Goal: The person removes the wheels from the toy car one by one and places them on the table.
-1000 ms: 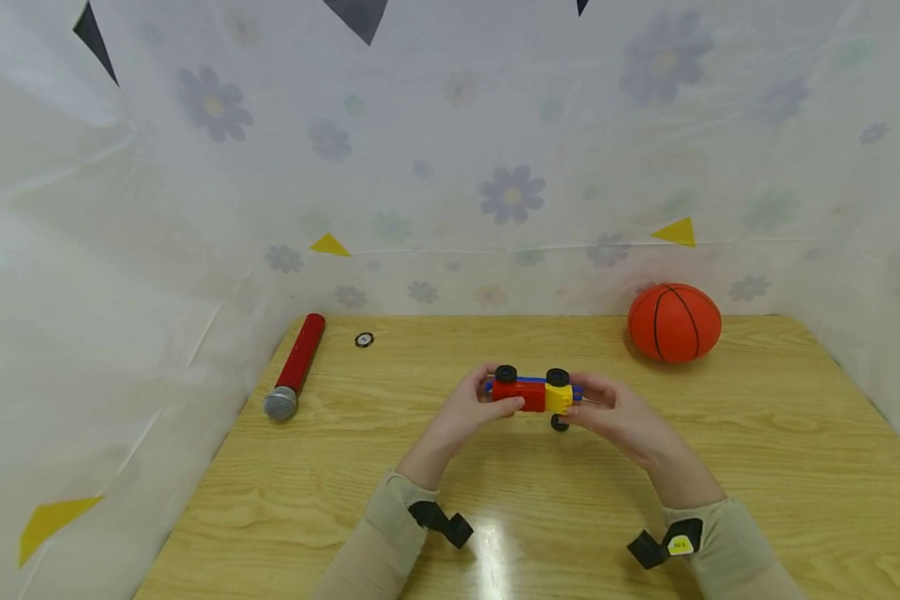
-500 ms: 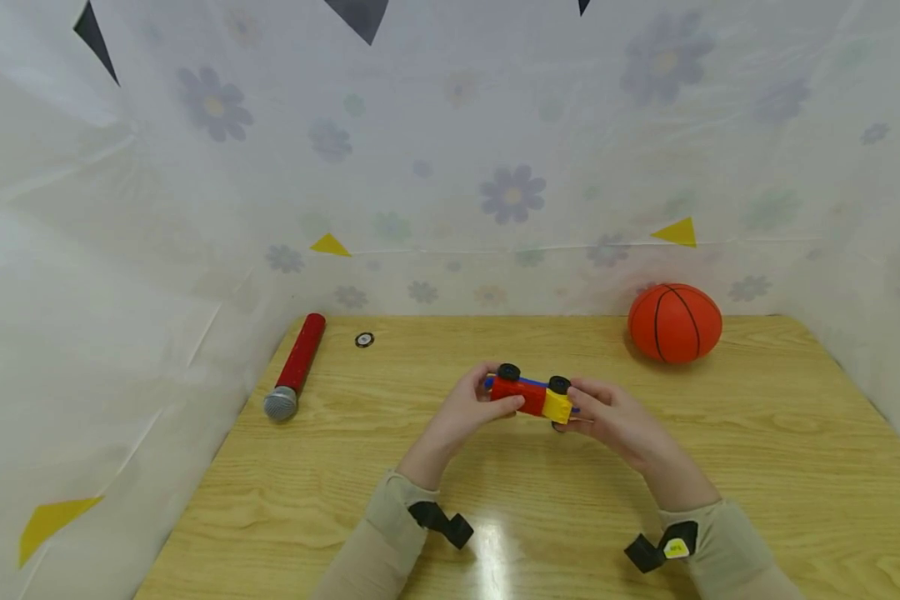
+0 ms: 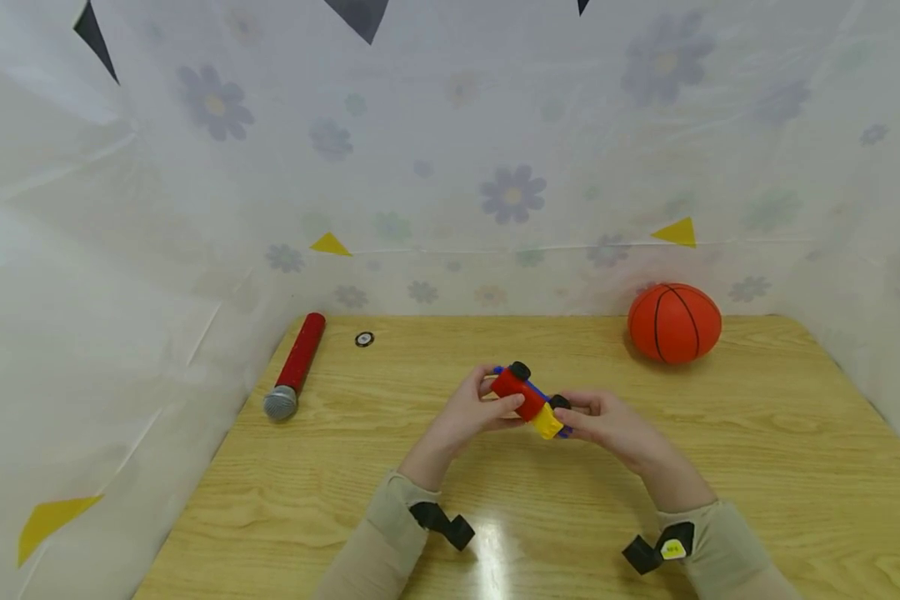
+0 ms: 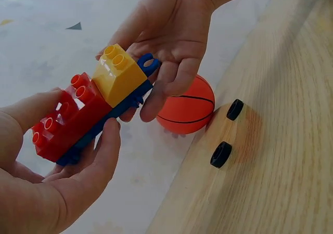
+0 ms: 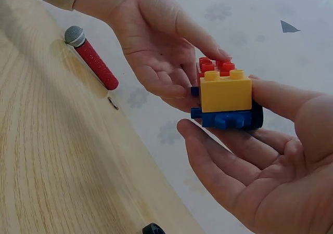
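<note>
A toy brick car (image 3: 528, 400), with a red block, a yellow block and a blue base, is held above the wooden table (image 3: 757, 467) between both hands. My left hand (image 3: 461, 412) grips the red end (image 4: 67, 125) between thumb and fingers. My right hand (image 3: 615, 429) cradles the yellow end (image 5: 226, 91), fingers under the blue base and thumb against its side. The car slants with its yellow end towards me. Bare axle pegs (image 4: 149, 63) show on one side of the base. Two loose black wheels (image 4: 221, 154) stand on the table below.
An orange basketball (image 3: 675, 322) sits at the table's back right. A red microphone (image 3: 294, 367) lies along the left edge, with a small round disc (image 3: 364, 339) near it. A flowered white sheet (image 3: 450, 167) walls in the back and sides.
The car has turned from lying crosswise to slanting with its yellow end lower and nearer me. My right hand has moved in closer with that end, while my left hand barely shifted.
</note>
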`<action>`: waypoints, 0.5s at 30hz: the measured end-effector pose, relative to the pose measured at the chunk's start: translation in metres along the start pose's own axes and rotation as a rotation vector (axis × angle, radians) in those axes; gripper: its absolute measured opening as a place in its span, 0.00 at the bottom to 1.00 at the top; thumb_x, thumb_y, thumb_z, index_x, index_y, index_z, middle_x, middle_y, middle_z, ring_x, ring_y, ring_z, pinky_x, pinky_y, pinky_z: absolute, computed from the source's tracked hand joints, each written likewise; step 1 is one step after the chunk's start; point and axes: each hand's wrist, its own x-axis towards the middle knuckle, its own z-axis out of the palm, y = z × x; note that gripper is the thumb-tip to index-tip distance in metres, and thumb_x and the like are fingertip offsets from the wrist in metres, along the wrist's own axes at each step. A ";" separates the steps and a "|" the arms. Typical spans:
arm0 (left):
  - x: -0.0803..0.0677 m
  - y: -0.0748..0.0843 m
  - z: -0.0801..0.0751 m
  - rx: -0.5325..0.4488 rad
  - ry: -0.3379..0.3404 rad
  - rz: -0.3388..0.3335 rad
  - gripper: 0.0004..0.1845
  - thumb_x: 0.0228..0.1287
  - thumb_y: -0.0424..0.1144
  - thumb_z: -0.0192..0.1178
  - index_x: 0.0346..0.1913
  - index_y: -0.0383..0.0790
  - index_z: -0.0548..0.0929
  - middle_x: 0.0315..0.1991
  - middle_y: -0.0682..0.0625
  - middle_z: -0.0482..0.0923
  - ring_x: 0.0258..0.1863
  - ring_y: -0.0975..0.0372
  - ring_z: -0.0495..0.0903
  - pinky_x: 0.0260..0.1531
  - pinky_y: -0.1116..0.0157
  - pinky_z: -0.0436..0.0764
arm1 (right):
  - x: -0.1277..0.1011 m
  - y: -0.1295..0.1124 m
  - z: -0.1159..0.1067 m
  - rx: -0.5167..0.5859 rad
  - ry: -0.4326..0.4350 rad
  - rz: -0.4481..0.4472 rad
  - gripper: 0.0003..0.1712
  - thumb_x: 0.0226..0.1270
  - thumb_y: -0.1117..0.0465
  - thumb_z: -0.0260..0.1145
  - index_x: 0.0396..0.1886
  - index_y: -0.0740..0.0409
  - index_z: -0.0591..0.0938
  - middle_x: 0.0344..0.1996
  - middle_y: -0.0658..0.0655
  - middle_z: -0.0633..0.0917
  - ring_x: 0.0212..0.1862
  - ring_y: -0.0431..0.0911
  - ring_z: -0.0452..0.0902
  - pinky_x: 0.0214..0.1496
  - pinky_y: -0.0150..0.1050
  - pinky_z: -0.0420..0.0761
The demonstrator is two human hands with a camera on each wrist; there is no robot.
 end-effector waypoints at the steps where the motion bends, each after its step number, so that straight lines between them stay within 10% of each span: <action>1: 0.000 -0.001 0.000 -0.004 0.002 0.002 0.30 0.68 0.33 0.63 0.68 0.37 0.62 0.64 0.36 0.71 0.55 0.44 0.81 0.51 0.49 0.83 | 0.000 0.000 0.000 -0.009 -0.003 0.002 0.31 0.77 0.58 0.58 0.66 0.81 0.65 0.47 0.56 0.87 0.46 0.40 0.85 0.55 0.35 0.83; 15: 0.000 -0.003 0.004 0.046 -0.061 -0.014 0.29 0.75 0.38 0.54 0.73 0.35 0.60 0.67 0.33 0.69 0.61 0.43 0.77 0.56 0.45 0.80 | 0.000 0.004 0.005 -0.058 -0.058 -0.011 0.34 0.74 0.61 0.61 0.69 0.79 0.63 0.61 0.77 0.76 0.53 0.42 0.83 0.58 0.43 0.83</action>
